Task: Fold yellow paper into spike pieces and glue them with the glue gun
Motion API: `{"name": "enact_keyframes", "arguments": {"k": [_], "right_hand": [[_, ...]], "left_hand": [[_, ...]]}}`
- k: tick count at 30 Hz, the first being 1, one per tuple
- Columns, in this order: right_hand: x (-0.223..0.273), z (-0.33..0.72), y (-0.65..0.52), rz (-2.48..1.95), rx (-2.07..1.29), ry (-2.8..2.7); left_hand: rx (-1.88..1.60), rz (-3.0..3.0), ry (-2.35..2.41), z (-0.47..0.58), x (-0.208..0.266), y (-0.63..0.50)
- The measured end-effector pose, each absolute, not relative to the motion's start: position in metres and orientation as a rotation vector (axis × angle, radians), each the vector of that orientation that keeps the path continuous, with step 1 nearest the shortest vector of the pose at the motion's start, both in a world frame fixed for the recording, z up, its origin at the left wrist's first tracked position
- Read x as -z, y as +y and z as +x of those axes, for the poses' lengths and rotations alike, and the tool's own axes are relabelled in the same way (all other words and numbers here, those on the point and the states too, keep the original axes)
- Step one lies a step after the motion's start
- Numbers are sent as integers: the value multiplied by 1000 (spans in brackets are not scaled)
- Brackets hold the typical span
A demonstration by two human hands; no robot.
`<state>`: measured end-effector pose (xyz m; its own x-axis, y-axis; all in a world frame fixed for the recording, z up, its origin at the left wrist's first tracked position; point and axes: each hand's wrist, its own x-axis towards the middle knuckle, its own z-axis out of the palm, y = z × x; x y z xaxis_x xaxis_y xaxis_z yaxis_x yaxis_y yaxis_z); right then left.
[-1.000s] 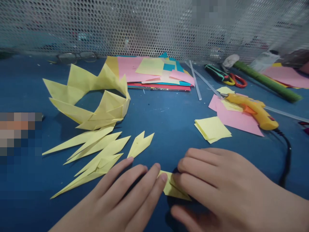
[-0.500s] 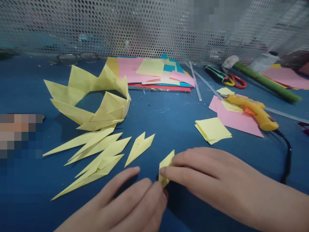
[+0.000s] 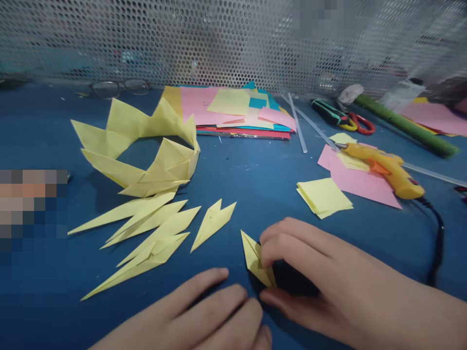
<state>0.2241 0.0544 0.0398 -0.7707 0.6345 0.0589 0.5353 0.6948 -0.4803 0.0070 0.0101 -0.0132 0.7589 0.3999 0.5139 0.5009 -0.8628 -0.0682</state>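
A small folded yellow paper (image 3: 253, 256) is in my right hand (image 3: 321, 272), with the fingertips on its right edge and the thumb near its lower tip. The paper's pointed end faces up and left. Just left of it, my left hand (image 3: 207, 316) rests low over the table with one finger stretched out, the others bent and nothing visible in them. Further left lie several long folded yellow paper pieces (image 3: 156, 248) and a shorter forked folded piece (image 3: 212, 224). Behind them stands a ring of folded yellow paper points (image 3: 160, 170).
A stack of yellow square sheets (image 3: 324, 197) lies to the right, near a yellow glue gun (image 3: 386, 167) on pink paper. At the back are coloured papers (image 3: 226, 109), clear glue sticks (image 3: 297, 124), scissors (image 3: 361, 124), a green roll (image 3: 404, 124), glasses (image 3: 120, 87) and a perforated metal panel (image 3: 219, 43).
The folded paper has turned, its tip swinging from upper right to upper left. My right-hand fingers have drawn back to its right edge and opened from the thumb; my left hand moved slightly right.
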Motion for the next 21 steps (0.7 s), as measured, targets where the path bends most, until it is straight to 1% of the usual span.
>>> {"name": "enact_keyframes", "arguments": {"k": [5,8,12,17,21], "right_hand": [[-37,227,54,-975,-824,-2605],[-38,228,55,-959,-837,-2624],[-40,229,58,-919,-757,-2652],[-39,231,60,-778,-543,-2708],[-38,232,61,-754,-489,-2711]], "left_hand": [[606,-2676,-905,-2,15,12],[509,-2698,-868,-3,15,11],[457,-2709,-892,-3,15,12],[439,-2704,-897,-3,14,12],[459,-2697,-867,-3,16,13]]}}
